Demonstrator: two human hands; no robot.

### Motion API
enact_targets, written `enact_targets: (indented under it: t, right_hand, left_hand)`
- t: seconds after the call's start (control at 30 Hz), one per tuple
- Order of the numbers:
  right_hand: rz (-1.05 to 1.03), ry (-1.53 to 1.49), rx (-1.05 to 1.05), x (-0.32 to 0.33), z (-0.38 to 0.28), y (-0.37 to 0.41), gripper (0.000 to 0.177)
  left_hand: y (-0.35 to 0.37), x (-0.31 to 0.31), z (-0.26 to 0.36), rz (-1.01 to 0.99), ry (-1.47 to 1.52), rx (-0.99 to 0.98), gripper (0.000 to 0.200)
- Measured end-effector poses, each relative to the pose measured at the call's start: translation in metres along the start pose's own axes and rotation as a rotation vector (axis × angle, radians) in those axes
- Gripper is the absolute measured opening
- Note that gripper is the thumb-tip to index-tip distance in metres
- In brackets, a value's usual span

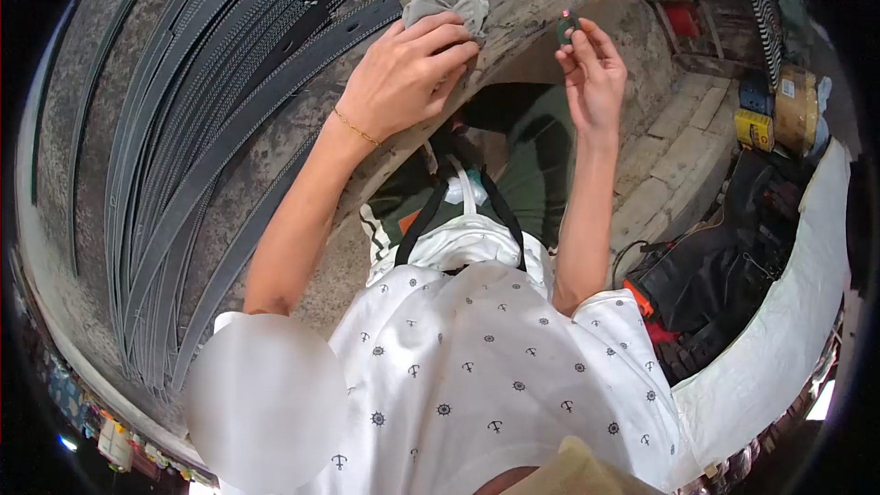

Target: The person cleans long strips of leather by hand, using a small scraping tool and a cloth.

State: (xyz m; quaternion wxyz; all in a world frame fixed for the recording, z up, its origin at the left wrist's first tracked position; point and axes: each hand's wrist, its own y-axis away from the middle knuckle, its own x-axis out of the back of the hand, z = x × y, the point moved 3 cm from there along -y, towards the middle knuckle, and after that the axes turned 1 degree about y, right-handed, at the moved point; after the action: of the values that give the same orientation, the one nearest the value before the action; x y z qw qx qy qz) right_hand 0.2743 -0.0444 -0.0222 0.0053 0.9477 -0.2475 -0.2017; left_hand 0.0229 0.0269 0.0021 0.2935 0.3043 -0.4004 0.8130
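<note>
My left hand (408, 69) is closed on a crumpled grey cloth (472, 7) at the edge of the worn work surface. Just left of the cloth lies the end of a dark stitched belt strap (371, 16), which has a hole near its tip. Raised to the right, my right hand (594, 78) pinches a small dark green object (566, 29) with a pinkish-red tip between thumb and fingers. Its kind is too small to make out. Many more dark belt straps (197, 119) with pale stitching lie side by side on the left of the surface.
The stained work surface (302, 174) curves round in front of me. To the right are a brick ledge (674, 124), a yellow box (753, 130), a cardboard box (796, 105) and a black bag (715, 261). A wooden frame (701, 27) stands at the upper right.
</note>
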Motion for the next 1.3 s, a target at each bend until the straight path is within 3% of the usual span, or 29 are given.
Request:
enact_targets:
  t: [0.13, 0.3, 0.73, 0.83, 0.93, 1.0, 1.03, 1.23, 1.3]
  right_hand:
    - [0.05, 0.118, -0.05, 0.001, 0.008, -0.001, 0.021]
    - [0.019, 0.044, -0.07, -0.004, 0.011, -0.005, 0.02]
    - [-0.005, 0.104, -0.064, -0.008, 0.004, -0.01, 0.02]
    - [0.0, 0.114, -0.049, -0.005, -0.002, -0.012, 0.02]
    - [0.008, 0.108, -0.044, 0.002, -0.004, -0.014, 0.021]
    - [0.003, 0.09, -0.045, 0.0, -0.006, -0.012, 0.022]
    - [0.007, 0.085, -0.05, -0.001, -0.006, -0.012, 0.022]
    - [-0.101, -0.082, -0.129, -0.004, 0.013, -0.018, 0.01]
    - [-0.038, 0.128, -0.187, 0.002, 0.02, -0.021, 0.011]
  left_hand:
    - [-0.004, 0.002, -0.001, 0.042, -0.036, 0.028, 0.022]
    - [-0.006, 0.002, 0.0, 0.045, 0.006, 0.086, 0.015]
    - [-0.005, 0.0, 0.0, -0.003, -0.078, 0.079, 0.02]
    - [-0.001, -0.004, -0.005, 0.049, -0.006, 0.056, 0.014]
    - [0.002, 0.001, -0.012, 0.14, 0.074, 0.159, 0.011]
    - [-0.001, 0.015, -0.01, 0.391, -0.217, 0.227, 0.014]
    - [0.001, 0.017, -0.013, 0.44, -0.217, 0.309, 0.011]
    - [-0.003, 0.016, -0.016, 0.408, -0.283, 0.341, 0.019]
    - [-0.003, 0.013, -0.017, 0.34, -0.23, 0.336, 0.019]
